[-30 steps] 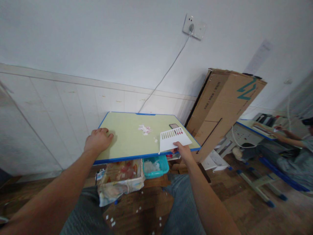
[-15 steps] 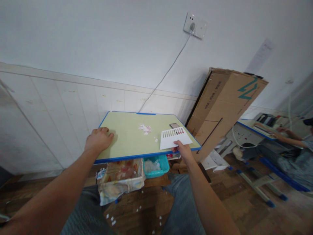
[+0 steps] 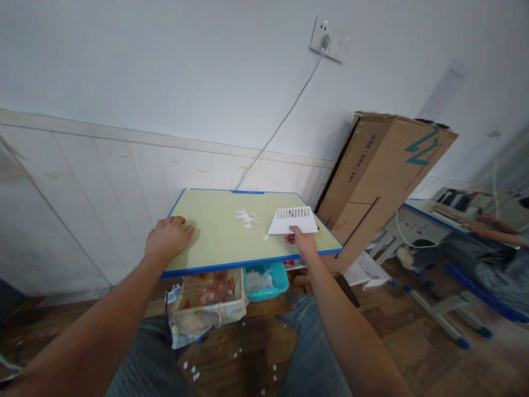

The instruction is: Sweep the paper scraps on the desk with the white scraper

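Hands apart, my right hand [image 3: 301, 240] pinches a slotted white card [image 3: 285, 225] by its near edge over the right of the desk [image 3: 215, 240], leaving its slots uncovered, while my unladen left hand [image 3: 168, 238] seemingly steadies the desk's left edge.

The single view looks from the person's own head, forward and down along the two forearms [image 3: 336, 311] to the hands [image 3: 168, 240]. The surface [image 3: 215, 237] stands rather near, in the middle, while the wall [image 3: 165, 66] takes the upper half and the floor [image 3: 248, 353] shows below.
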### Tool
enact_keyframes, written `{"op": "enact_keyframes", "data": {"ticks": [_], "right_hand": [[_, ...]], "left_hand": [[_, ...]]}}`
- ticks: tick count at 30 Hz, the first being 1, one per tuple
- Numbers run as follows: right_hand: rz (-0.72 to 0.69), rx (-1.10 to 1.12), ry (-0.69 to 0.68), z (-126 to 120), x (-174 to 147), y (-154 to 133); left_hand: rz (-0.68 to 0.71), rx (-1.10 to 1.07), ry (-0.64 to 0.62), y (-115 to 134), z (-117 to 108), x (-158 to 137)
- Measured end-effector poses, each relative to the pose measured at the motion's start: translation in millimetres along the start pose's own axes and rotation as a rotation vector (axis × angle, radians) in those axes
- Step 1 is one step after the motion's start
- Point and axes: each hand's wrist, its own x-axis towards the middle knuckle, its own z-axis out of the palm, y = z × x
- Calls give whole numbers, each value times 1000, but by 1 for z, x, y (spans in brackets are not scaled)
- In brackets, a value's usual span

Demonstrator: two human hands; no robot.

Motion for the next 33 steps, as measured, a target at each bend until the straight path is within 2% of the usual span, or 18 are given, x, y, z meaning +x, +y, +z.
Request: {"op": "enact_keyframes", "data": {"ticks": [14,33], "right_hand": [[-26,-37,-96,-3,-7,0],[-22,-58,-141,-5,-20,-10]], "left_hand": [[-3,-43,42,-3,4,4],[10,-13,10,-8,7,8]]}}
